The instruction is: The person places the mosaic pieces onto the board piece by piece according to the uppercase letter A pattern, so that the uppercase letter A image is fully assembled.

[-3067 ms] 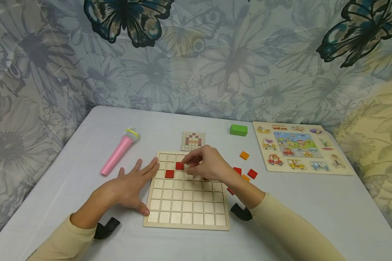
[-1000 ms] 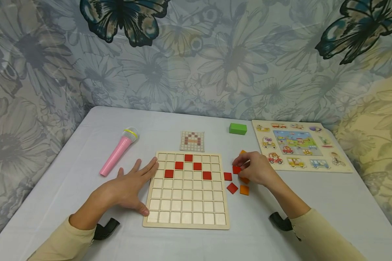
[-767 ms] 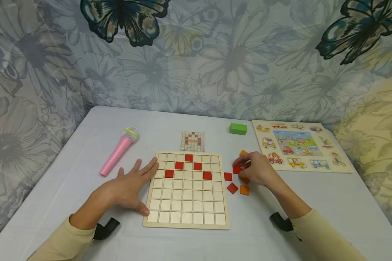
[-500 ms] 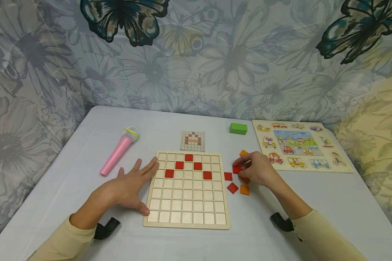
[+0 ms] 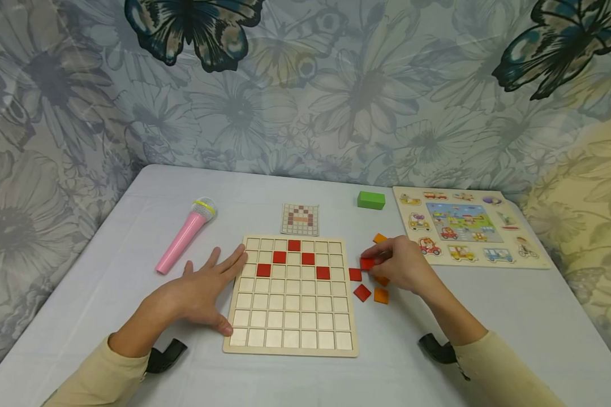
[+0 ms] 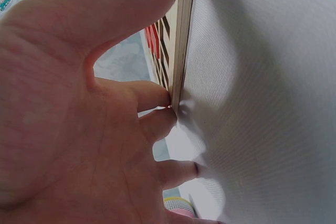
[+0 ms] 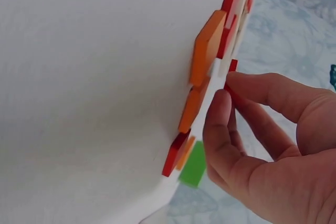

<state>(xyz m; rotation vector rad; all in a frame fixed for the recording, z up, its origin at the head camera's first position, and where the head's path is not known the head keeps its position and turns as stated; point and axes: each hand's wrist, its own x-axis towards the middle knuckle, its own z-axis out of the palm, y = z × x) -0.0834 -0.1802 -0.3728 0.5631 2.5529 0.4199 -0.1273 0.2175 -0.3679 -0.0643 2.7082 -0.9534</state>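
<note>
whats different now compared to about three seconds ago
The right hand has moved off the board to the right, where it now pinches a red tile. Five red tiles now show on the board; the hand hid part of it before, so I can't tell which are new.

Unchanged: left hand at the board's left edge, microphone, card, green block, puzzle.

- Head camera up high, peering forward and down over the worktop [image 5: 285, 381] to the backdrop [image 5: 366, 113]!
- Left wrist, tight on the left hand [image 6: 94, 135], turned sideways, sighting along the grid board [image 6: 182, 35].
- Right wrist, just as close, also sideways, low past the right hand [image 7: 278, 177].
- Head and right wrist share the green block [image 5: 371, 200]!
</note>
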